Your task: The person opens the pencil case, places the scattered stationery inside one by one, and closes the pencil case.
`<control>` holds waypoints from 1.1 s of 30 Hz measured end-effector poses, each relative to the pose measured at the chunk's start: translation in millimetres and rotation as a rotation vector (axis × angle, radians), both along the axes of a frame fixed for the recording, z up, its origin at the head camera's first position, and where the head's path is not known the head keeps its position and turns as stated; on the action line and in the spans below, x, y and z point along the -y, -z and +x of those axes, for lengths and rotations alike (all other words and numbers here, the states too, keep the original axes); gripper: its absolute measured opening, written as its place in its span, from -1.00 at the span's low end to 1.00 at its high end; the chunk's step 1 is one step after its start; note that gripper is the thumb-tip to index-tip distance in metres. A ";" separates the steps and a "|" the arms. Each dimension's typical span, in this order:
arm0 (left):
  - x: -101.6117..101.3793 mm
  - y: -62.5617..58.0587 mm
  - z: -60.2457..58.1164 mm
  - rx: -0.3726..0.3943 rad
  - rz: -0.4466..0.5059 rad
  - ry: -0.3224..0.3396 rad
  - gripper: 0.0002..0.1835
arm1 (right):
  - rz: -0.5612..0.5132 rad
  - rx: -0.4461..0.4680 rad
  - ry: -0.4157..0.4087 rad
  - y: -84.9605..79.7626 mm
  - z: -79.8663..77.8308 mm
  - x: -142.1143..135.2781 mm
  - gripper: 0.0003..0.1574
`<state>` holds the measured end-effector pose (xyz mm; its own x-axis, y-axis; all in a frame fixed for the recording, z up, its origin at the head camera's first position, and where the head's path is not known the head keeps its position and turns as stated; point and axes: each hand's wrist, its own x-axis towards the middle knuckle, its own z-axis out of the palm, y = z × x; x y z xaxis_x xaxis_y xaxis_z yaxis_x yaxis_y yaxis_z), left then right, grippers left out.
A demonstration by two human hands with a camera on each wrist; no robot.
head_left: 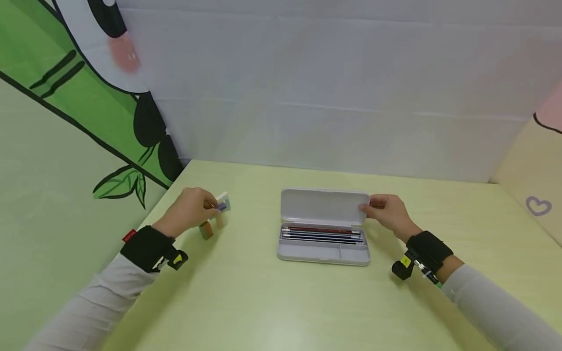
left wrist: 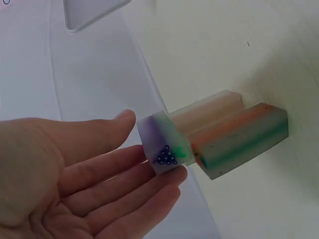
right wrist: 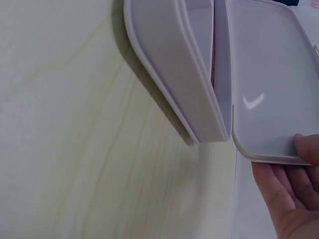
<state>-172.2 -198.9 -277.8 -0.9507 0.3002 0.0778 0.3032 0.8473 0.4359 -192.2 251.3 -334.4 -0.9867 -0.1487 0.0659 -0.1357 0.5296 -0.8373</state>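
Observation:
My left hand (head_left: 191, 207) is at the small block-shaped erasers on the table's left side. In the left wrist view its thumb and fingers lie around a purple-and-green eraser (left wrist: 163, 142) with a grape print. Beside that one are an orange-and-green eraser (left wrist: 244, 142) and a peach-coloured eraser (left wrist: 209, 112). The right hand (head_left: 388, 213) pinches the right edge of the raised lid (head_left: 325, 205) of a white pencil case (head_left: 307, 256), thumb on the inner face and fingers behind. Several striped pencils (head_left: 322, 235) lie in the case's long rear compartment.
The pale yellow table (head_left: 263, 302) reaches back to a white cloth wall (head_left: 333, 131). At the left is a green printed panel (head_left: 52, 161). A pale eraser (head_left: 224, 197) with a teal part sits just beyond the left fingertips. Both wrists wear black straps with cameras.

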 end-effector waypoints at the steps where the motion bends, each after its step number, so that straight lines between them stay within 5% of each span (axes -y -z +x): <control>1: 0.0 1.6 0.1 -0.004 0.002 -0.010 -0.79 | -0.002 -0.001 -0.001 0.0 0.2 -0.3 -0.57; 12: -2.7 7.7 2.0 -0.005 0.042 -0.021 -0.80 | -0.029 0.021 0.014 0.1 4.4 -3.7 -0.56; 20: -7.4 5.6 8.7 -0.099 0.030 -0.003 -0.84 | -0.033 0.021 0.010 -1.9 10.7 -0.8 -0.55; 26: -26.1 -0.1 21.6 -0.114 0.086 0.022 -0.82 | -0.017 0.004 -0.009 -4.4 9.8 4.0 -0.56; 33: -63.8 -0.1 36.7 -0.106 0.146 0.127 -0.84 | -0.047 0.029 0.004 -0.8 7.6 9.6 -0.57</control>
